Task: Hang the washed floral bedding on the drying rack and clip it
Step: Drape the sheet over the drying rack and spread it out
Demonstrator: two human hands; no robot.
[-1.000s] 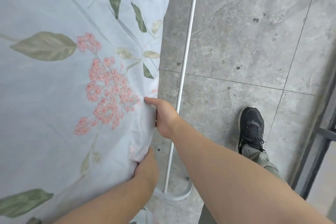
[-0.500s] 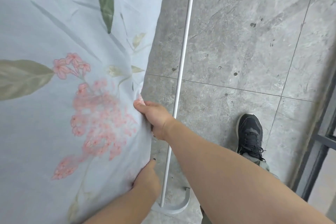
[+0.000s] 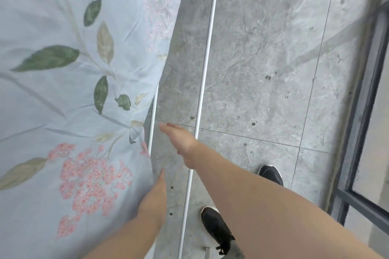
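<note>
The pale blue floral bedding (image 3: 69, 94), with green leaves and pink blossoms, fills the left half of the head view and hangs over a white rack bar (image 3: 153, 115) at its right edge. A second white rack bar (image 3: 205, 63) runs up the middle. My right hand (image 3: 180, 139) hovers between the two bars, fingers straight, off the cloth. My left hand (image 3: 154, 197) lies flat beside the bedding's lower right edge with its fingers extended; whether it touches the cloth I cannot tell.
Grey stone floor tiles (image 3: 263, 59) lie below. My two black shoes (image 3: 216, 229) (image 3: 271, 173) stand to the right of the rack. A dark metal door frame (image 3: 366, 101) runs along the right side.
Both hands have let go of the bedding's edge and straightened out. The bedding has shifted up and left, and the view has moved so that a second shoe shows.
</note>
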